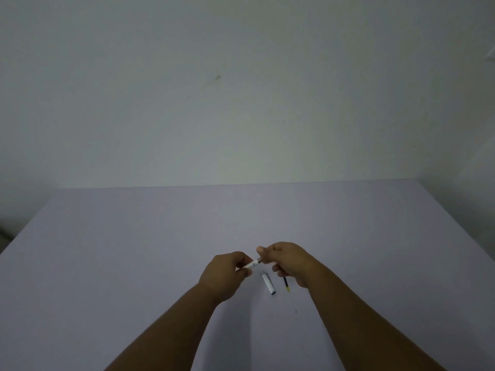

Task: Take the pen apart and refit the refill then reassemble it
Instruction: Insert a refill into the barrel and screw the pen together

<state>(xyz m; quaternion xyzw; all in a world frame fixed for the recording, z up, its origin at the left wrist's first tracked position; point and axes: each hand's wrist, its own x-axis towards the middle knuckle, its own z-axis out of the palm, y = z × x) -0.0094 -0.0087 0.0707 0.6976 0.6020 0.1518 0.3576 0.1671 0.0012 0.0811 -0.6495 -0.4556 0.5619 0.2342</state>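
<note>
A short white pen barrel (253, 263) is held between both hands just above the table. My left hand (226, 274) grips its left end, and my right hand (288, 261) pinches its right end, where a small dark joint shows. On the table below lies the white pen cap (268, 283), pointing toward me. To its right lies the thin dark refill (286, 284) with a yellow end, its far part hidden under my right hand.
The pale lilac table (134, 263) spreads wide on all sides and ends at a plain whitish wall (241, 103). The table's far edge runs across the middle of the view.
</note>
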